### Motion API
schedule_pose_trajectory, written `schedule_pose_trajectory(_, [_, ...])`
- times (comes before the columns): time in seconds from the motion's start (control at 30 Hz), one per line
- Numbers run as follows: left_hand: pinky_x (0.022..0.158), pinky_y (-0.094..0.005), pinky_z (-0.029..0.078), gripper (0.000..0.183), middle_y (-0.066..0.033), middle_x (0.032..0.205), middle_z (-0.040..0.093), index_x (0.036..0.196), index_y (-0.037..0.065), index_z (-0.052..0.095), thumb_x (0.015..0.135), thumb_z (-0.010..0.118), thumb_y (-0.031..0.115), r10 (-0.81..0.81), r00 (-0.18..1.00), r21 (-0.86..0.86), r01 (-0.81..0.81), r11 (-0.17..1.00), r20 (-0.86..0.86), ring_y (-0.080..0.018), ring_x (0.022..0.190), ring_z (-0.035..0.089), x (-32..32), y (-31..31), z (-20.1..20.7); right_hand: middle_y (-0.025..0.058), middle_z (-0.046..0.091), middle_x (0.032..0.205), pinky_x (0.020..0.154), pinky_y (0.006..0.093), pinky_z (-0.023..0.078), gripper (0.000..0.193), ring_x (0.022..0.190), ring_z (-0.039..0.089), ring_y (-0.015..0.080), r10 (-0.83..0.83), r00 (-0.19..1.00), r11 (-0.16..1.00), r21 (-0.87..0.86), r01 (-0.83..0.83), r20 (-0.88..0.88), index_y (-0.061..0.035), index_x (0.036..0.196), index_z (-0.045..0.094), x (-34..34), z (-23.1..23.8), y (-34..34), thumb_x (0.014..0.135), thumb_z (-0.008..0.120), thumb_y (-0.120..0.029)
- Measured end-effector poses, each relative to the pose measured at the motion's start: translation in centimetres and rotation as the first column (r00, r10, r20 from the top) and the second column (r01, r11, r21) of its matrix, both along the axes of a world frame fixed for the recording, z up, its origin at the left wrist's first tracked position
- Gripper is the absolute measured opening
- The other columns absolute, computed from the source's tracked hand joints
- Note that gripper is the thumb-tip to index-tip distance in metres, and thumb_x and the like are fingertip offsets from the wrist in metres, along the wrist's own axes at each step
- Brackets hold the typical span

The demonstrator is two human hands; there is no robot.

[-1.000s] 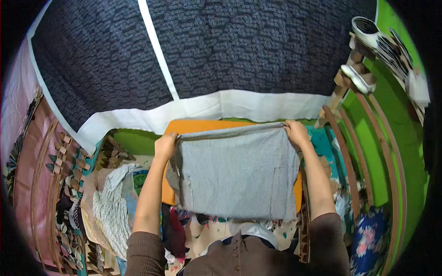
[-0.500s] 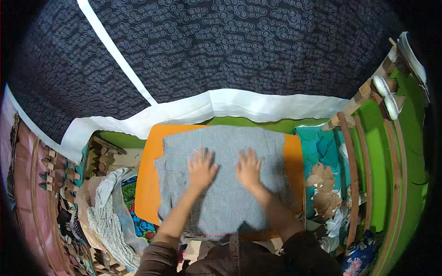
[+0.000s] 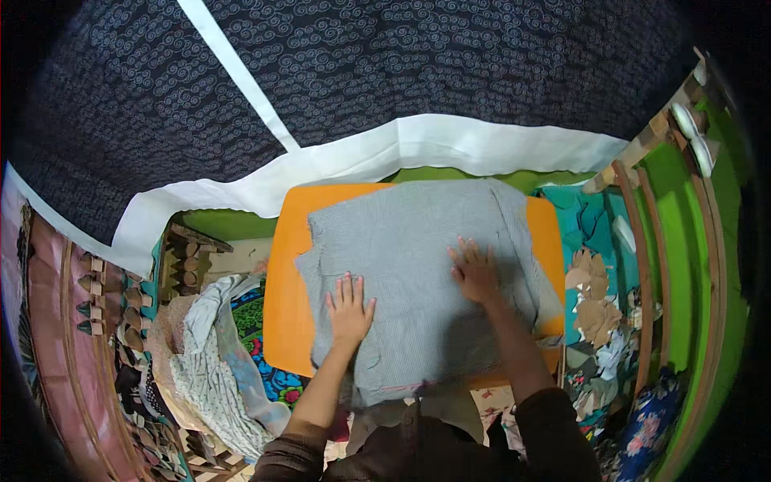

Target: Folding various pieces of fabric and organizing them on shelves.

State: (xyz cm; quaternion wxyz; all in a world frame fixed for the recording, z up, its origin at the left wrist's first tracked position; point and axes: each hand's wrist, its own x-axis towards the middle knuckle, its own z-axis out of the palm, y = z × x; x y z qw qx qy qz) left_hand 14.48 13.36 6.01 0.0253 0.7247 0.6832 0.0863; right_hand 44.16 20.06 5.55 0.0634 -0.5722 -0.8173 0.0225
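A grey, finely checked cloth [image 3: 409, 305] lies spread over an orange table [image 3: 287, 281], its edges uneven and slightly frayed. My left hand [image 3: 349, 312] rests palm down on the cloth's left part, fingers spread. Farther up and to the right, my right hand [image 3: 475, 273] lies on the same cloth with its fingers apart. Neither hand grips anything. The cloth's near edge reaches my body, and a small fold shows beside my left wrist.
Left of the table are bunched pale fabrics [image 3: 213, 353] and a bright floral cloth [image 3: 250, 321]. A wooden rack [image 3: 634, 265] with brown cut pieces [image 3: 594, 305] beside it stands to the right. A dark patterned curtain with a white border [image 3: 450, 140] hangs beyond the table.
My view has shifted, so the table sits higher and farther right. My hands have moved apart across the cloth, the right one outward and the left one nearer to me.
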Motion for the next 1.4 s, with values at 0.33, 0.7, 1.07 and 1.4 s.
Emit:
schedule_pose_trajectory(0.33, [0.105, -0.0478, 0.019, 0.059, -0.0139, 0.144, 0.019, 0.137, 0.015, 0.031, 0.087, 0.041, 0.045, -0.284, 0.959, -0.114, 0.284, 0.952, 0.015, -0.0308, 0.132, 0.021, -5.0, 5.0, 0.2, 0.0166, 0.027, 0.140, 0.100, 0.0623, 0.016, 0.055, 0.129, 0.023, 0.0382, -0.652, 0.753, 0.758, -0.080, 0.647, -0.092, -0.0171, 0.133, 0.037, -14.1, 0.7, -10.9, 0.084, 0.046, -0.041])
schedule_pose_trajectory(0.7, [0.104, -0.0534, 0.009, 0.062, -0.0186, 0.145, 0.013, 0.138, 0.011, 0.027, 0.087, 0.041, 0.044, -0.093, 0.987, -0.163, 0.114, 0.980, 0.132, -0.0358, 0.133, 0.012, -0.8, -1.0, -0.3, 0.0129, 0.034, 0.136, 0.099, 0.0610, 0.019, 0.051, 0.128, 0.027, 0.0347, -0.212, 0.971, 0.977, 0.012, 0.214, -0.108, -0.0218, 0.128, 0.044, -6.0, 1.5, -10.1, 0.083, 0.050, -0.044])
schedule_pose_trajectory(1.07, [0.102, -0.0585, 0.012, 0.088, -0.0221, 0.142, 0.014, 0.140, 0.010, 0.016, 0.073, 0.062, 0.046, -0.315, 0.720, -0.308, 0.590, 0.746, 0.618, -0.0406, 0.130, 0.017, 1.9, -4.7, 4.6, 0.0180, 0.029, 0.138, 0.103, 0.0567, 0.015, 0.070, 0.129, 0.025, 0.0346, -0.330, 0.942, 0.939, 0.084, 0.334, -0.058, -0.0161, 0.132, 0.037, -1.9, 1.4, -12.1, 0.075, 0.056, -0.053])
schedule_pose_trajectory(1.4, [0.102, -0.0482, 0.025, 0.063, -0.0081, 0.138, 0.033, 0.130, 0.022, 0.041, 0.075, 0.058, 0.047, -0.844, 0.534, -0.201, 0.823, 0.532, -0.044, -0.0301, 0.124, 0.034, -10.3, 7.5, 4.3, 0.0149, 0.022, 0.141, 0.102, 0.0601, 0.013, 0.096, 0.130, 0.021, 0.0341, -0.220, 0.969, 0.956, -0.224, 0.192, -0.108, -0.0274, 0.136, 0.029, -10.3, 1.3, -24.4, 0.056, 0.062, -0.068])
